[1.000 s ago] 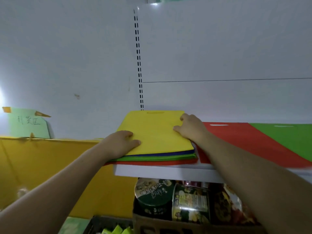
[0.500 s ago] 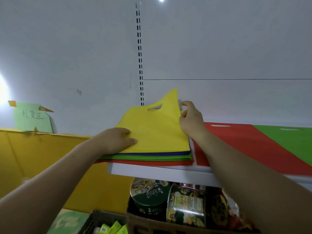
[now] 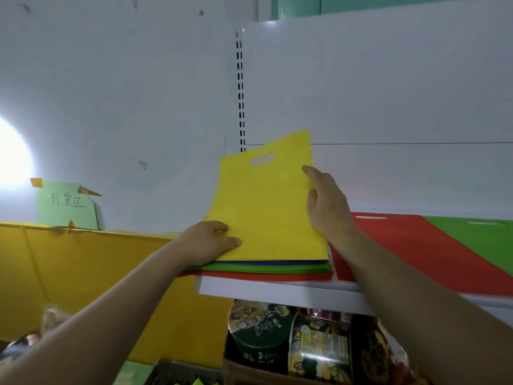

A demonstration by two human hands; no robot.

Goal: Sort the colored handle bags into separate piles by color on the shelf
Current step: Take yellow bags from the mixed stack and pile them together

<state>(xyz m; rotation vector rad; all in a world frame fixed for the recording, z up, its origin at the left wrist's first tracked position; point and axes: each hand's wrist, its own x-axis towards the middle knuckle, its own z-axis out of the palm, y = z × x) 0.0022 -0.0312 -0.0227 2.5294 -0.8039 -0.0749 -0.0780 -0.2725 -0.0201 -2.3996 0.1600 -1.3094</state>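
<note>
The right hand (image 3: 327, 207), pinching the yellow bag (image 3: 266, 212) by its right edge, tilts it higher off the stack (image 3: 263, 269) for sorting; the flat left hand (image 3: 208, 240) pins its near corner.

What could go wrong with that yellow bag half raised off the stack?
1. The left hand rests on the near corner of the yellow bag, so the right hand, pinching its right edge, may crease it rather than free it.
2. The stack pokes past the left end of the shelf; a tug could slide it off.
3. A bag underneath might cling and come along, mixing colours.
</note>
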